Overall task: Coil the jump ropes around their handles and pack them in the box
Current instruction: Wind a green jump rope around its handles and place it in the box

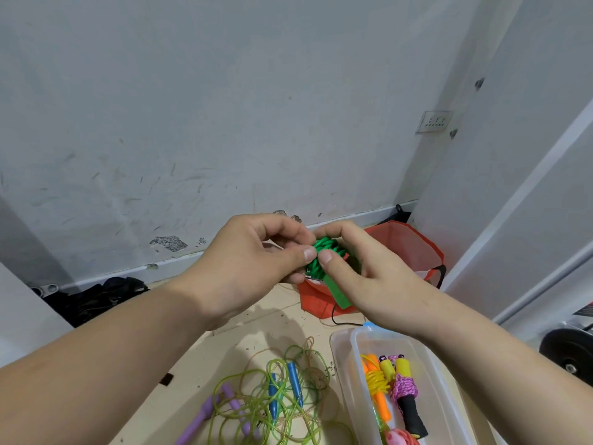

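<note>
I hold a green jump rope [328, 252], its cord coiled tightly around its green handles, up in front of me. My left hand [253, 264] pinches the coil from the left with thumb and fingers. My right hand [362, 271] grips it from the right, thumb on the coil; a green handle end [338, 295] sticks out below. A clear plastic box [349, 377] lies low right, holding coiled orange, yellow and pink-and-black ropes [390, 385]. Loose ropes with blue handles [293, 379] and purple handles [208, 412], tangled in green cord, lie on the floor to the box's left.
A red bag [407, 245] sits against the wall behind my hands. Dark cloth [93, 297] lies at the left by the skirting. A black weight plate [568, 351] rests at the right edge. A thin black cable [340, 321] runs across the beige floor.
</note>
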Motion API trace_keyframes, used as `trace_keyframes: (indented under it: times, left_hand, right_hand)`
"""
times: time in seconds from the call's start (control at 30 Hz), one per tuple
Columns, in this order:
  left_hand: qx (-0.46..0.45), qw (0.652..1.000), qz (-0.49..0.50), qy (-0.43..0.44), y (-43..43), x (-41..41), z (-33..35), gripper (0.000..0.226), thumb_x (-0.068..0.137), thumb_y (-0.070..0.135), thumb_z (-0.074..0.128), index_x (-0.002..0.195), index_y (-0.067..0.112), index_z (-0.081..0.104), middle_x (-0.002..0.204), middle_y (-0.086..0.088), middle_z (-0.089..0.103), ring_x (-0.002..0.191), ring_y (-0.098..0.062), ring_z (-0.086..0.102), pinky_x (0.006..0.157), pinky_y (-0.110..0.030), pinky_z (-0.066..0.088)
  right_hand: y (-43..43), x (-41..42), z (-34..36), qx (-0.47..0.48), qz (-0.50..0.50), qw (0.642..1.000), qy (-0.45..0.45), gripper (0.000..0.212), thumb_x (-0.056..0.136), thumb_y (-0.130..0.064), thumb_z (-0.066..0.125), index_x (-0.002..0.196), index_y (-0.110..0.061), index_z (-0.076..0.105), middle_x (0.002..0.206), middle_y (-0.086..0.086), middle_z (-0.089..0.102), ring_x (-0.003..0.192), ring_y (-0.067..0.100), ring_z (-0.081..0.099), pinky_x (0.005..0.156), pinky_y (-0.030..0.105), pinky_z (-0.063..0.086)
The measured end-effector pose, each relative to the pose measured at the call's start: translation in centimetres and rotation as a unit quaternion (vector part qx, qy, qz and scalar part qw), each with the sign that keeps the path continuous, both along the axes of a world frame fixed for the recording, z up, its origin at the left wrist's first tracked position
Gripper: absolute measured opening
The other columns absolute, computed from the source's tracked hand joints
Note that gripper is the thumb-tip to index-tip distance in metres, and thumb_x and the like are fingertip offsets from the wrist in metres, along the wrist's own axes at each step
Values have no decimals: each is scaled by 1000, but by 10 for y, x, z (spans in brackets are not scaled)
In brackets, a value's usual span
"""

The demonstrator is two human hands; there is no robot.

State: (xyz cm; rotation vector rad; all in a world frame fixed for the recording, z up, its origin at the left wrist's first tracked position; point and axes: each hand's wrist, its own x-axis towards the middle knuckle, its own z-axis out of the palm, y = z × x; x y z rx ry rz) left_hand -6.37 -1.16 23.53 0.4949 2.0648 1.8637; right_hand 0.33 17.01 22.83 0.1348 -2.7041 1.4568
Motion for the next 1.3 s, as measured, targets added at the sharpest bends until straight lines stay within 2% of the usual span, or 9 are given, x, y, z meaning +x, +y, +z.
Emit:
trace_keyframes:
  times: [0.1,0.2,0.43,0.6,0.77,0.87,1.0,1.13,1.3]
  left_hand:
    - [-51,998,-18,35,-3,0,-3,10,83,2,79,86,12,77,85,-18,75,75,-29,76,77,-32,63]
    - [-42,998,-20,41,0,1,-5,9,84,1,78,86,9,76,83,-19,74,67,-24,73,69,-26,61]
    - [-103,986,-49,119,9,3,-9,6,89,13,75,85,17,73,72,-5,66,62,-9,58,66,-46,61]
    - [-98,985,-20,143,15,6,-12,9,92,13,71,85,19,70,77,-4,66,73,-27,65,74,-46,58]
    - [-62,978,80,183,17,0,-13,14,90,16,74,82,26,68,74,7,67,71,-15,66,67,-27,56]
    - [-25,978,79,191,19,1,-10,10,89,10,74,92,20,74,90,4,69,78,-5,67,70,-15,55]
    - [-38,975,46,216,17,0,-14,24,80,7,83,99,21,76,95,5,66,81,-5,66,74,-16,54]
    - [-21,976,52,211,18,1,-11,14,84,8,80,93,17,74,88,4,66,70,2,62,65,-9,47]
    - [-85,950,46,295,19,-1,-12,11,92,12,70,101,18,73,94,10,61,90,-2,60,66,-6,43]
  right_hand:
    - [7,-1,0,31,14,999,-3,20,101,-26,62,116,-39,60,100,2,70,92,28,67,85,54,55]
    - [10,-3,1,14,4,1000,3,21,99,-18,66,115,-31,64,101,-4,71,97,18,66,90,45,54]
    - [15,-4,3,-36,2,999,-21,19,96,-12,67,114,-18,70,106,8,74,101,29,69,95,51,55]
    - [14,-2,3,-77,-12,996,-36,30,88,-24,67,118,-21,69,114,4,73,109,28,68,101,51,54]
    - [4,-4,3,-189,-61,980,-33,28,94,-4,69,117,-20,67,105,11,71,81,17,65,69,30,53]
    - [0,-8,4,-289,-115,949,-45,24,94,-4,68,114,-16,68,86,11,71,69,18,64,55,25,48]
    - [1,-9,7,-369,-124,916,-91,24,92,-1,63,111,-14,69,87,10,75,70,21,69,51,23,50]
    - [-5,-8,9,-448,-112,877,-129,27,97,-2,58,123,-6,64,93,18,70,62,24,66,48,26,52]
    - [-8,-10,8,-447,-119,878,-127,25,100,-7,55,124,-9,62,93,20,69,65,30,61,54,32,51]
